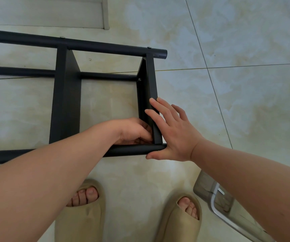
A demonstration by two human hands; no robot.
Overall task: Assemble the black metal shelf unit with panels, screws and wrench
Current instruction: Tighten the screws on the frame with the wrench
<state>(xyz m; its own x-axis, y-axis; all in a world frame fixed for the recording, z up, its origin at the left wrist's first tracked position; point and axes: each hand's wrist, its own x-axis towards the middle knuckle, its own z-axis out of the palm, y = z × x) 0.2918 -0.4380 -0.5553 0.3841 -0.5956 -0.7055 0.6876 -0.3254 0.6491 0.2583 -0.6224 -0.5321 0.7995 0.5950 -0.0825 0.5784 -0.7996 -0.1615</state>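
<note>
The black metal shelf unit [65, 95] lies on its side on the tiled floor, with round tubes joined by flat panels. My right hand [172, 130] lies flat with straight fingers against the outer face of the end panel [150, 81], its thumb under the end of the near tube [132, 149]. My left hand [133, 131] reaches inside the frame with curled fingers at the corner where that panel meets the near tube. What the fingers pinch is hidden. A screw head [139, 79] shows on the panel's inner face, further up.
My two feet in beige slippers [81, 210] stand just below the frame. A clear grey plastic container with a metal handle [215, 198] sits at the lower right. A small loose washer [90, 59] lies on the tiles inside the frame. A pale door frame [106, 13] stands at the top.
</note>
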